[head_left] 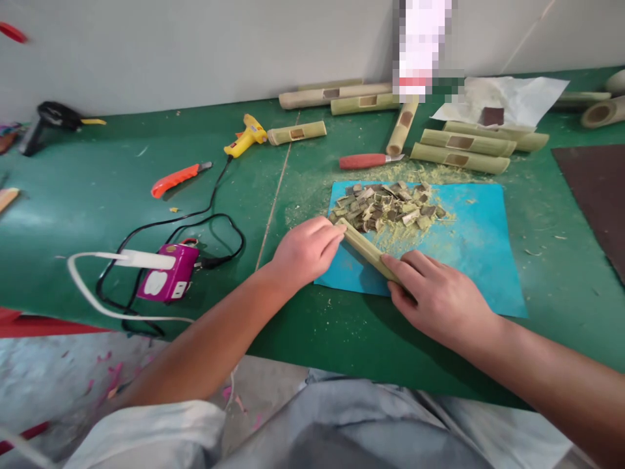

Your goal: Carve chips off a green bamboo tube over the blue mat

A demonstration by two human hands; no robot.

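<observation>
A pale green bamboo tube (366,247) slants over the near left part of a blue sheet (481,260). My left hand (310,251) is closed on its far left end, and my right hand (437,293) wraps round its near right end. Just beyond the tube, bamboo chips (390,203) and fine shavings lie heaped on the sheet. Behind the heap rests a red-handled carving knife (366,161). The fingers hide both ends of the tube in part.
Several bamboo tubes with cut openings (461,157) lie at the back. On the left are a yellow glue gun (247,137), an orange utility knife (178,180), a purple power adapter (168,273) with cords, and a black hair dryer (51,120). A dark brown sheet (593,189) lies right.
</observation>
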